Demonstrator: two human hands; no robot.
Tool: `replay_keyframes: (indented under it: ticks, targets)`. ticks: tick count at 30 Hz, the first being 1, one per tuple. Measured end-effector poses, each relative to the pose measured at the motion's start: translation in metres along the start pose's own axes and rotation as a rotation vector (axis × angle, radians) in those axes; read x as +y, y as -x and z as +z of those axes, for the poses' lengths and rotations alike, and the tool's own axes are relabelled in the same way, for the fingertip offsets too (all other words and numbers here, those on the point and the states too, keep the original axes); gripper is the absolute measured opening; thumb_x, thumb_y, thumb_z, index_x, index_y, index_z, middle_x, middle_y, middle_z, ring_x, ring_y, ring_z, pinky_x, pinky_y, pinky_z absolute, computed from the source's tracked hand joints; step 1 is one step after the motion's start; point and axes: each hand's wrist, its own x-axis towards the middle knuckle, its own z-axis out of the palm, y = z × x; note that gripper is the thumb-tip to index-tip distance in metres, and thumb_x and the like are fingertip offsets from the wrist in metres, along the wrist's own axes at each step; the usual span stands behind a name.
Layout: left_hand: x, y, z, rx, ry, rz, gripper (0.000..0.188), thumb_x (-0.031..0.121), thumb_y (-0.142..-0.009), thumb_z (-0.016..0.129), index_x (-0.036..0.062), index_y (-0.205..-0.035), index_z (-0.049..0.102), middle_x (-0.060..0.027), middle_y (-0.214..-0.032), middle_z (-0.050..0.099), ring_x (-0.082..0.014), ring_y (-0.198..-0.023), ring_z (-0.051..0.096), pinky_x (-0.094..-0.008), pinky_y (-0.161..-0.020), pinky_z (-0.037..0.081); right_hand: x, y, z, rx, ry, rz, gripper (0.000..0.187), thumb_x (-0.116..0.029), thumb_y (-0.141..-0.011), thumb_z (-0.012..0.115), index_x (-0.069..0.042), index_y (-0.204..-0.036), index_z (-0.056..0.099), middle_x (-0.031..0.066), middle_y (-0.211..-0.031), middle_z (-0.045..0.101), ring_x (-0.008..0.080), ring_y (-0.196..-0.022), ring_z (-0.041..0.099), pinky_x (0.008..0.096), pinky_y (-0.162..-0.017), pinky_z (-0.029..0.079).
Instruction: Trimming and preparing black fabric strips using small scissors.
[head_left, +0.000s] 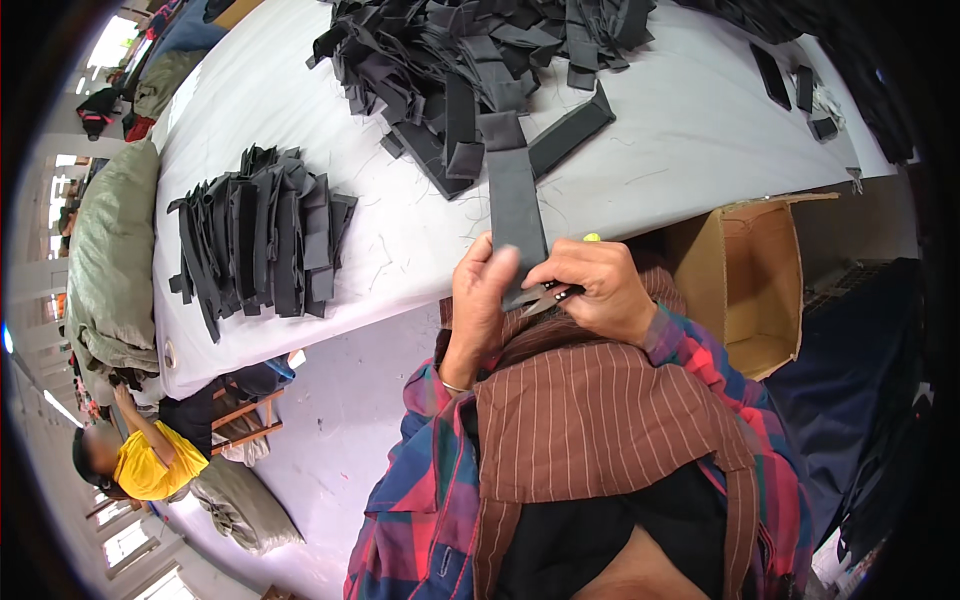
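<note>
A dark grey fabric strip [515, 195] runs from the table edge down toward my lap. My left hand [480, 288] is closed on its near end, with the thumb blurred over it. In my right hand [602, 285] are small thread snips [541, 303], their pointed blades beside the strip's near end. Beyond my hands a loose heap of similar strips [405, 75] covers the far part of the table, and the held strip's far end lies against it. To the left a neater row of strips [260, 235] lies side by side.
The white-covered table [400, 240] is strewn with loose threads. An open cardboard box [765, 280] stands at my right by the table edge. A phone-like black slab [769, 75] lies far right. Stuffed sacks [115, 240] line the left, where a person in yellow [158, 462] works.
</note>
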Motion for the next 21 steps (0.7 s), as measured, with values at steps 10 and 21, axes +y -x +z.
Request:
replay_keyframes:
  ticks: [10, 21]
  targets:
    - [0.008, 0.005, 0.003, 0.048, -0.118, -0.004, 0.025, 0.005, -0.088, 0.061, -0.0013, -0.111, 0.055, -0.0058, -0.098, 0.063, -0.0081, -0.083, 0.060, -0.0219, -0.076, 0.050, -0.004, -0.007, -0.016, 0.197, 0.231, 0.106, 0.017, -0.018, -0.077, 0.070, -0.011, -0.092, 0.067, 0.0032, -0.080, 0.065, 0.0230, -0.070, 0.058, 0.0334, -0.064, 0.044]
    - [0.013, 0.008, 0.007, 0.048, -0.043, -0.075, 0.021, -0.002, -0.085, 0.063, -0.0029, -0.105, 0.060, -0.0057, -0.094, 0.065, -0.0091, -0.080, 0.062, -0.0223, -0.074, 0.051, -0.007, -0.008, -0.016, 0.204, 0.220, 0.040, 0.015, -0.015, -0.074, 0.071, -0.011, -0.087, 0.066, 0.0028, -0.078, 0.060, 0.0224, -0.071, 0.058, 0.0334, -0.062, 0.043]
